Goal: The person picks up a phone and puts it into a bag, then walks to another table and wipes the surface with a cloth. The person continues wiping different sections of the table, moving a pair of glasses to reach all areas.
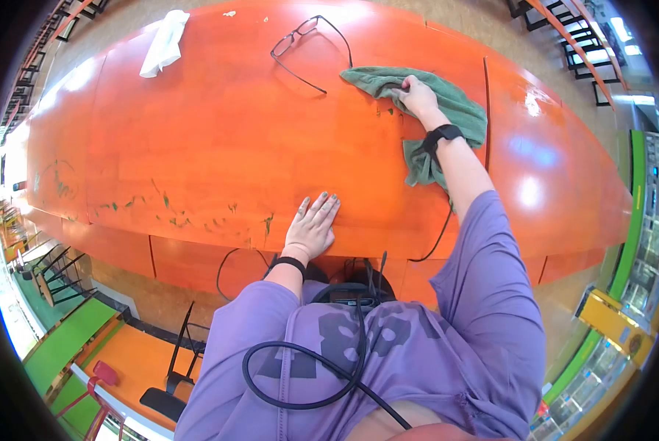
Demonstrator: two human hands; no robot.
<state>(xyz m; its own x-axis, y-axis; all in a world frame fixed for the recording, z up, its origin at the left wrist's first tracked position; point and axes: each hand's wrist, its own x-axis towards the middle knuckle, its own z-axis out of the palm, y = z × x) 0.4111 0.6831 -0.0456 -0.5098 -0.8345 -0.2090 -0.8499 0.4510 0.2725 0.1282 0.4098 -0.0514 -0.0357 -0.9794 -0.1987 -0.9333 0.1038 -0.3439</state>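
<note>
My right hand (418, 99) is closed on a green cloth (462, 110), its fingers bunching the fabric against the orange table (271, 140). Part of the cloth hangs in folds beneath my wrist, which wears a black watch. Flat on the tabletop near its front edge lies my left hand (312, 226), fingers stretched out and holding nothing. A pair of glasses (294, 35) rests with its arms unfolded just left of the cloth's far end. Small dark green marks (175, 219) are scattered to the left of my left hand.
A crumpled white tissue (165, 44) lies at the table's far left. A black cable (293, 400) loops over my chest, and a thin cord (440, 234) runs near the front edge. Chairs (171, 389) and other tables stand behind left; a green-edged counter (631, 213) is at right.
</note>
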